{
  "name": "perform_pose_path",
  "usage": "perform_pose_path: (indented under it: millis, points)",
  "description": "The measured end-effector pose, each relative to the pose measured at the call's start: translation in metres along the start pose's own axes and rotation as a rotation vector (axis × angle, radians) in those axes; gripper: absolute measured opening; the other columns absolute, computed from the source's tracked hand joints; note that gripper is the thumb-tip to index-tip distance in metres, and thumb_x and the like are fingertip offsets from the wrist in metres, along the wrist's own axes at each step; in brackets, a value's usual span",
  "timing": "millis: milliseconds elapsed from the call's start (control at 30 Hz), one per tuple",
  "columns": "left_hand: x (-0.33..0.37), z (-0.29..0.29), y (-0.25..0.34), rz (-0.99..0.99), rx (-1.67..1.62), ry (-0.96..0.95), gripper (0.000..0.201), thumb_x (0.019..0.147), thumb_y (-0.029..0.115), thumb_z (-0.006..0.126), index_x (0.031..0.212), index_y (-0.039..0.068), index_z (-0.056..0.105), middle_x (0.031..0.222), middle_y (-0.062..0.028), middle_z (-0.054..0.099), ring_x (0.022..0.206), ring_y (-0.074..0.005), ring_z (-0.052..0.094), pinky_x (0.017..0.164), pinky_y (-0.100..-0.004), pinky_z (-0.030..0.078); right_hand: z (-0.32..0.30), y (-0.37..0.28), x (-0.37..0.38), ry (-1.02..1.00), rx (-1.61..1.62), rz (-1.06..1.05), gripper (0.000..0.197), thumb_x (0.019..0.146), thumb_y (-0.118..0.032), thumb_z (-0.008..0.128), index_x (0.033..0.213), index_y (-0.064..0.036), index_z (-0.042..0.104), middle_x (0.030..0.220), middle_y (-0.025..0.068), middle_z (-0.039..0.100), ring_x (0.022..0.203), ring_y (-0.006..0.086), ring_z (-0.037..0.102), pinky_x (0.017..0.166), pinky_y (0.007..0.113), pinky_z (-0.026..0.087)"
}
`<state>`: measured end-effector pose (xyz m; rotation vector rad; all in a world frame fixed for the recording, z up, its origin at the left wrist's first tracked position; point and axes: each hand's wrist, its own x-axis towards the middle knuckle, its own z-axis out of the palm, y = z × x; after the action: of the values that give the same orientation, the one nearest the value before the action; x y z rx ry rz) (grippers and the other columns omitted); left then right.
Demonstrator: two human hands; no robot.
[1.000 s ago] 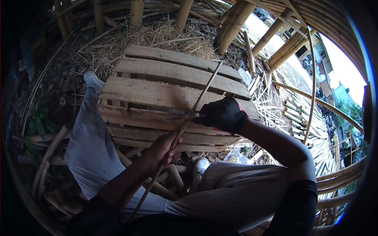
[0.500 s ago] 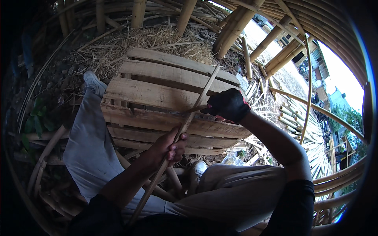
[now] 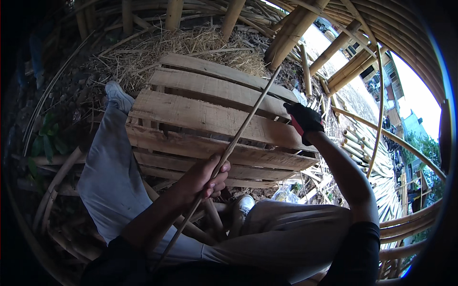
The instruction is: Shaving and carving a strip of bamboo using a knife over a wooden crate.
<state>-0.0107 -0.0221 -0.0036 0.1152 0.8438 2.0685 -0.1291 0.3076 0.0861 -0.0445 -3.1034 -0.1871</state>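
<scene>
Currently, the bare left hand (image 3: 208, 178) is clamped around the stick (image 3: 253, 110), which slants from the trousers (image 3: 191, 247) up over the slatted crate (image 3: 191, 112). The gloved right hand (image 3: 305, 121), well apart from the left, is closed on a thin dark blade (image 3: 275, 97) near the crate's right end. A loose left grip could let the stick roll and the blade slip toward that hand. Crate gaps could catch the blade's tip; room lies open above, out to straw (image 3: 191, 45) and a thick post (image 3: 291, 35)
</scene>
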Motion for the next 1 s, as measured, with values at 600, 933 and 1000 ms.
perform_pose_path:
  millis: [600,933,1000]
  points:
    - [-0.023,-0.024,0.034,0.024,-0.16,0.033,0.046,0.102,0.054,0.027,0.082,0.016,0.044,0.045,0.0061,0.035,0.029,-0.0056,0.033,0.03,-0.0193,0.026,-0.017,-0.054,-0.043,0.118,-0.23,-0.702,0.049,0.088,-0.012,0.054,0.137,-0.0126,0.049,0.082,0.0093,0.063,0.068,0.0206,0.066,0.054,0.034,0.053]
    - [-0.014,-0.03,0.034,-0.019,-0.147,0.024,0.051,0.099,0.06,0.032,0.082,0.014,0.045,0.046,0.0051,0.036,0.032,-0.005,0.033,0.034,-0.0187,0.028,-0.038,-0.042,-0.062,0.042,-0.264,-0.621,0.05,0.086,-0.012,0.058,0.136,-0.0089,0.05,0.072,0.0058,0.056,0.06,0.0182,0.059,0.049,0.034,0.048]
    - [-0.01,-0.031,0.033,-0.025,-0.148,-0.009,0.051,0.1,0.06,0.031,0.081,0.014,0.045,0.046,0.0051,0.036,0.032,-0.0051,0.033,0.034,-0.0188,0.027,-0.052,-0.055,-0.089,0.196,-0.506,-0.767,0.056,0.085,-0.01,0.056,0.14,-0.0092,0.047,0.07,0.0038,0.048,0.055,0.0163,0.052,0.048,0.032,0.044]
